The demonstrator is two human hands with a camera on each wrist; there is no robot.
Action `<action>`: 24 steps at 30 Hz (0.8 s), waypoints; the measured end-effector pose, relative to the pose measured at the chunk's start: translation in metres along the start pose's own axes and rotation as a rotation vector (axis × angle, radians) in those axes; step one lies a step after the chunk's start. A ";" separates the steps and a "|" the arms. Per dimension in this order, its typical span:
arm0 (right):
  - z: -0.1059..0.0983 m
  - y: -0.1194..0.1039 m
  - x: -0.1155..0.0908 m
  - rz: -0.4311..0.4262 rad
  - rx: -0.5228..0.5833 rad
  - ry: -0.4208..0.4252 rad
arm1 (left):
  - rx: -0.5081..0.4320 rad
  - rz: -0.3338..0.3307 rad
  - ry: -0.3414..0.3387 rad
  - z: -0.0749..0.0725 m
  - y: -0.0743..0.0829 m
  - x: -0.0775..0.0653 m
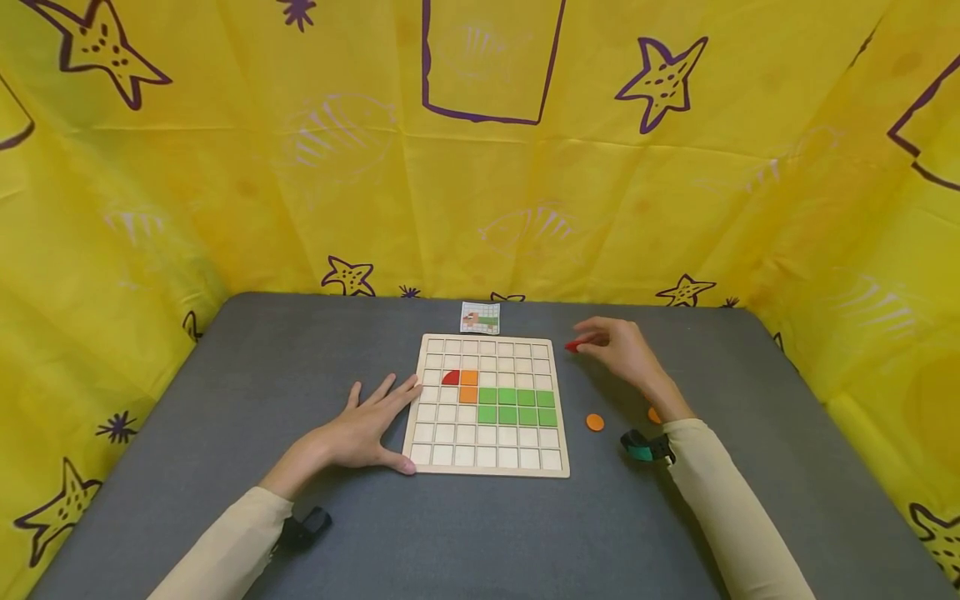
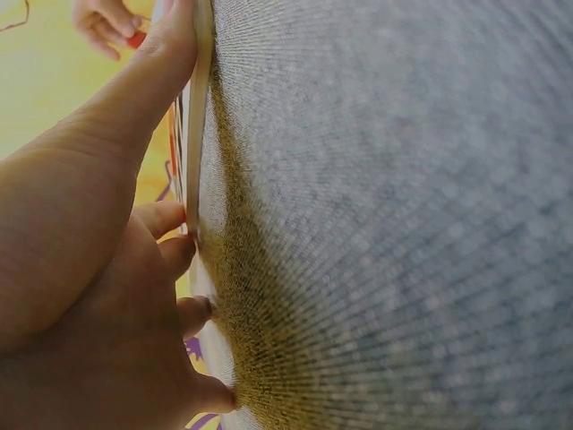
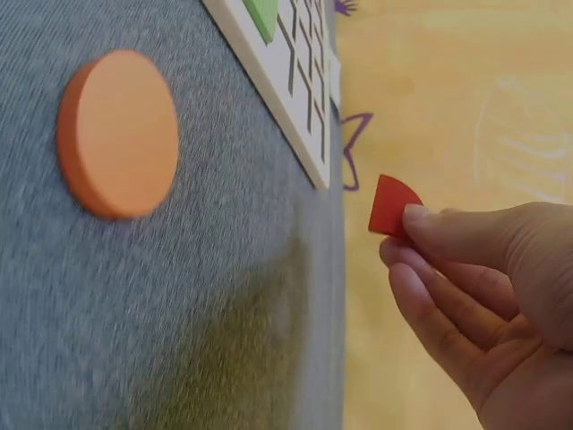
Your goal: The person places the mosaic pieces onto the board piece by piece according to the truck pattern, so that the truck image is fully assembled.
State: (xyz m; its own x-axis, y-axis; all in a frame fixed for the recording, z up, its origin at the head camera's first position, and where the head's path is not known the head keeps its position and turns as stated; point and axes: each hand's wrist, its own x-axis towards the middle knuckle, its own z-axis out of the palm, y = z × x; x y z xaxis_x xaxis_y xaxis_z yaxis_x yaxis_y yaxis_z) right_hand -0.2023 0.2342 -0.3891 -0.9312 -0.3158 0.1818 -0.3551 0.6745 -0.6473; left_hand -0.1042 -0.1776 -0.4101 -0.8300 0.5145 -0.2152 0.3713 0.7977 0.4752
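A square wooden grid board point(image 1: 442, 457) lies on the table, holding green squares point(image 1: 517, 407), two orange squares point(image 1: 468, 386) and one red quarter-circle tile point(image 1: 452, 378). My left hand point(image 1: 360, 429) rests against the board's left side, fingers spread, thumb and a fingertip touching the frame; the left wrist view shows the thumb point(image 2: 170, 45) at the board's edge. Off the board's upper right corner, my right hand point(image 1: 617, 350) pinches a second red quarter-circle tile point(image 3: 390, 208) between thumb and fingers, raised above the table.
An orange disc point(image 1: 595, 422) lies right of the board, and another orange piece point(image 1: 654, 415) is partly hidden by the right wrist. A small picture card point(image 1: 480, 317) stands behind the board. Yellow patterned cloth point(image 1: 450, 183) hangs around the grey table point(image 1: 480, 533).
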 end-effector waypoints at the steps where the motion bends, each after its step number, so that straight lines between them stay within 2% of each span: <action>1: 0.001 -0.001 0.001 -0.006 0.003 0.005 | 0.000 0.000 0.000 0.000 0.000 0.000; 14: 0.019 -0.021 0.009 -0.043 0.052 -0.024 | 0.008 -0.001 -0.001 0.001 0.000 0.001; 24: 0.035 -0.036 0.013 -0.040 0.053 -0.075 | 0.013 -0.008 -0.005 -0.001 0.002 0.001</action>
State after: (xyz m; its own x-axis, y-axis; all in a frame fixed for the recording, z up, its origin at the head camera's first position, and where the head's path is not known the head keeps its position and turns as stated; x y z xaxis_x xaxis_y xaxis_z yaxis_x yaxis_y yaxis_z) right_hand -0.1993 0.1824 -0.3896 -0.9069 -0.3924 0.1533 -0.3851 0.6247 -0.6793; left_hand -0.1043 -0.1760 -0.4089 -0.8308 0.5098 -0.2232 0.3702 0.8058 0.4621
